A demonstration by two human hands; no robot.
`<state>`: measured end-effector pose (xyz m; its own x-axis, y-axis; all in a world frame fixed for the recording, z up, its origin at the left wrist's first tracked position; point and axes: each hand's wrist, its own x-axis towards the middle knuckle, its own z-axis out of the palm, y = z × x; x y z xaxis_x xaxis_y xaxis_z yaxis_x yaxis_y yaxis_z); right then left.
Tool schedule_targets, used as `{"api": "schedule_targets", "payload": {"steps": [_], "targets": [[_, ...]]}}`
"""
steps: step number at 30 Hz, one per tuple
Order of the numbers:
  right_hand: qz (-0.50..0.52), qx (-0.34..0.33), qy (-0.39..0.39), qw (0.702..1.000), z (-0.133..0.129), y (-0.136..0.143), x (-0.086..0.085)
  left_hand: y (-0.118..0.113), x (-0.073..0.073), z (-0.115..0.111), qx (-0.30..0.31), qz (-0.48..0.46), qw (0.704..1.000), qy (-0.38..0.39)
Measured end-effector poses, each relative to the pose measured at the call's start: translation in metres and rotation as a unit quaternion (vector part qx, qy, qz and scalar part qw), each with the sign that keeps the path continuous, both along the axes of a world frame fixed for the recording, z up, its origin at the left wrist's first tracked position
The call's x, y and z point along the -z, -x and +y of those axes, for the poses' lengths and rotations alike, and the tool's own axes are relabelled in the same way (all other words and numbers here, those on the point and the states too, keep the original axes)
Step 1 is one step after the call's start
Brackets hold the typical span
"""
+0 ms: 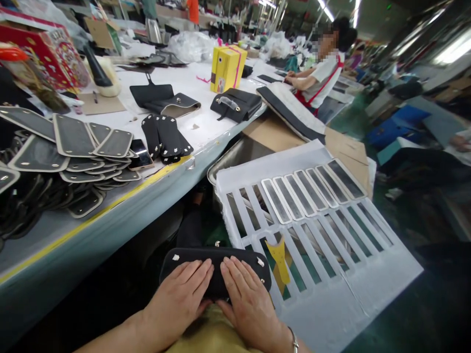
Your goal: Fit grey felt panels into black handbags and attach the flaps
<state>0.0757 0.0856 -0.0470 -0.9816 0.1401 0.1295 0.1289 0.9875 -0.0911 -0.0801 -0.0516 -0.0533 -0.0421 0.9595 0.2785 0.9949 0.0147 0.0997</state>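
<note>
A long black leather-like bag piece (pixel 235 254) with rounded corners lies in front of my body. Small white tabs stick up near its two ends, and a little metal fitting shows at its far edge. My left hand (pixel 184 289) is on its left half, fingers stretched together over the top and thumb at the near edge. On the right half, my right hand (pixel 248 294) mirrors that hold, a bracelet on its wrist. The underside of the piece is hidden. Just right of it, a yellow forked tool (pixel 278 259) rests on the slotted white board (pixel 368 294).
Several white-edged dark strips (pixel 294 196) lie on the board. Left is a long table (pixel 154 193) bearing a pile of grey panels (pixel 73 147), black pieces (pixel 167 137), black bags (pixel 237 104) and a yellow box (pixel 228 68). Another person (pixel 326 73) works at the far right side.
</note>
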Motion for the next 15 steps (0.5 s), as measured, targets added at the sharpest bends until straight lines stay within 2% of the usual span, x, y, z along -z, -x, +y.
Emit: {"api": "schedule_targets", "payload": {"steps": [8, 11, 15], "targets": [[0.045, 0.018, -0.034, 0.998, 0.042, -0.038, -0.005, 0.026, -0.004, -0.021, -0.023, -0.035, 0.999, 0.011], [0.017, 0.017, -0.021, 0.999, 0.039, -0.040, -0.012, 0.024, -0.010, -0.021, -0.016, -0.032, 0.999, 0.017], [-0.012, -0.048, 0.037, 0.998, 0.016, -0.026, -0.018, 0.009, -0.009, -0.015, 0.037, -0.049, 0.998, 0.013]]}}
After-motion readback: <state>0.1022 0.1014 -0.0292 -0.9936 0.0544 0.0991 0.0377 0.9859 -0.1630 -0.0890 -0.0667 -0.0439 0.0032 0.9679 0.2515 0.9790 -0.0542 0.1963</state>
